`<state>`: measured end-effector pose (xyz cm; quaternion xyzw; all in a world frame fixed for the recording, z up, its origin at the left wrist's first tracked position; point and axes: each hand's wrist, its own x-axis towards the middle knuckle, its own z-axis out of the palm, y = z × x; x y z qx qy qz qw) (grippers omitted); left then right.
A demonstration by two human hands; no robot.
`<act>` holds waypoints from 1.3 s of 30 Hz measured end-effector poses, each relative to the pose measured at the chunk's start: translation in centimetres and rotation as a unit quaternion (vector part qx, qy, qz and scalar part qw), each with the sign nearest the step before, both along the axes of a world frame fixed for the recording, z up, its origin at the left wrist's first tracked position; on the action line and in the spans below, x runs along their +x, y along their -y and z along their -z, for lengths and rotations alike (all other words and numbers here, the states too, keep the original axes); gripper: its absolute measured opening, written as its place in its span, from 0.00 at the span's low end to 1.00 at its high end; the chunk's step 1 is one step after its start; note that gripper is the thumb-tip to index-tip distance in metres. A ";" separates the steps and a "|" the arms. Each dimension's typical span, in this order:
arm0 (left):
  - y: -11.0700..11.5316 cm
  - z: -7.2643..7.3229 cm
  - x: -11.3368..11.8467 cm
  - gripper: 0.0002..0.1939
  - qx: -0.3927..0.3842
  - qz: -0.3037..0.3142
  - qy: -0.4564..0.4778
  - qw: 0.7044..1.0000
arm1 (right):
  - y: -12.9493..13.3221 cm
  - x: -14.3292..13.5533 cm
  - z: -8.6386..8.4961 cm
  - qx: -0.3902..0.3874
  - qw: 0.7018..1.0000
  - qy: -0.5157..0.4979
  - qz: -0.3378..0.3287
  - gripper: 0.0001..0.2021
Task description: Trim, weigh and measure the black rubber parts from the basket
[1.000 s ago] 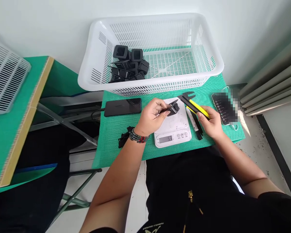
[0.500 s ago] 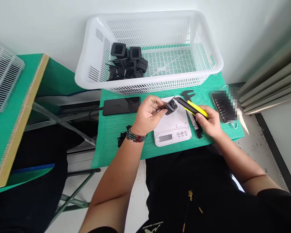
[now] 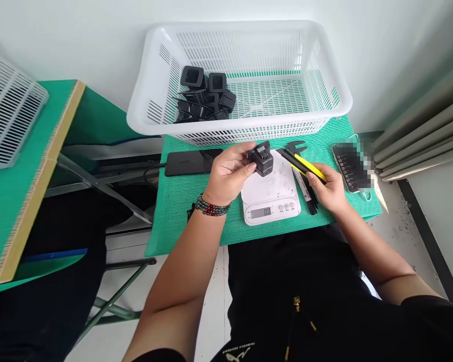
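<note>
The white scale (image 3: 272, 189) sits on the green-covered counter (image 3: 173, 216), near the edge closest to the body, its display (image 3: 261, 212) turned toward the wearer, presumably so that it can be read at a glance. It shows what looks like 0.0, which fits with the black part (image 3: 264, 161) being held up over the far left of the scale and not resting on it. The left hand (image 3: 230, 176) is closed around one side of that part, thumb in front; this grip seems chosen to leave the blocky end bare and in plain sight. The right hand (image 3: 327, 188), to the right of the scale, grips a yellow-and-black utility knife (image 3: 307, 168) by its handle, with the front end over the scale's far right corner, just beside the part but apparently apart from it. Holding it well back probably lets the front end be aimed with the fingers out of the way; whether any blade is out I cannot tell. A caliper (image 3: 297, 146), partly hidden by the knife, a white marker (image 3: 304, 185) and some dark strips (image 3: 312, 205) lie close along the scale's right side, likely for an easy reach. A dark slab-like device (image 3: 189, 162) is left of the scale, a phone (image 3: 349, 166) well to its right. Beyond the scale, the white basket (image 3: 245, 126) holds more black pieces (image 3: 211, 100), heaped toward its left end
</note>
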<state>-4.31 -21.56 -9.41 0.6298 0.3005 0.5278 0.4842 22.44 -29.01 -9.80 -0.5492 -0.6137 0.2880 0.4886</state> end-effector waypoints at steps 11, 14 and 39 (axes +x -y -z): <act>0.3 -1.1 0.3 0.32 0.000 0.032 -0.005 0.999 | 0.3 0.1 -0.2 -0.002 0.999 -0.033 -0.013 0.24; 0.4 -1.0 0.5 0.30 0.005 0.026 -0.038 0.999 | 0.4 0.1 -0.3 0.002 0.999 -0.036 -0.023 0.24; 1.4 -0.7 1.2 0.24 0.073 0.028 -0.099 0.992 | -0.4 0.5 0.2 0.000 0.996 -0.028 0.088 0.18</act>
